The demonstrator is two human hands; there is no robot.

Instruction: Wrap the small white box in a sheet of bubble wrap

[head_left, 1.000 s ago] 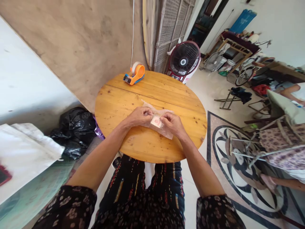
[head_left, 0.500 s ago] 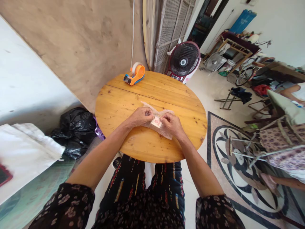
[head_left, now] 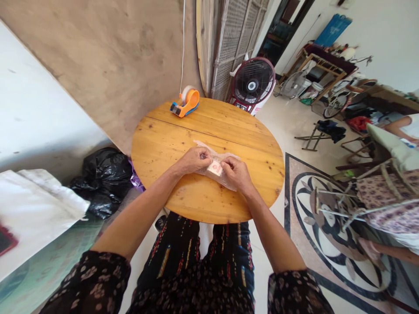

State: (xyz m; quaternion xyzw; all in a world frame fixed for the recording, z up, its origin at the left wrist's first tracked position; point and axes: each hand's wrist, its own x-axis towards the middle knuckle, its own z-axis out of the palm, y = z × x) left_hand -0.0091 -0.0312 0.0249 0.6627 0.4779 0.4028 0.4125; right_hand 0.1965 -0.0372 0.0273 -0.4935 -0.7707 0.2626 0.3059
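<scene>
A small pale box (head_left: 215,167) with a reddish print lies on a sheet of bubble wrap (head_left: 225,182) spread over the round wooden table (head_left: 203,203). My left hand (head_left: 195,160) is at the box's left side, its thumb and fingers pinched on the wrap near the far edge. On the other side my right hand (head_left: 236,171) pinches too, thumb against forefinger, at the box's right end. Both wrists rest low over the table. The fingers hide part of the wrap and the ends of the box.
An orange tape dispenser (head_left: 186,102) stands at the table's far edge. Behind the table is a fan (head_left: 252,85). Black plastic bags (head_left: 103,179) lie on the left, and a folding stool (head_left: 322,133) stands to the right. Another person sits at the right edge.
My right hand has shifted very slightly right, and a little more of the box shows between the hands. The left hand has barely moved.
</scene>
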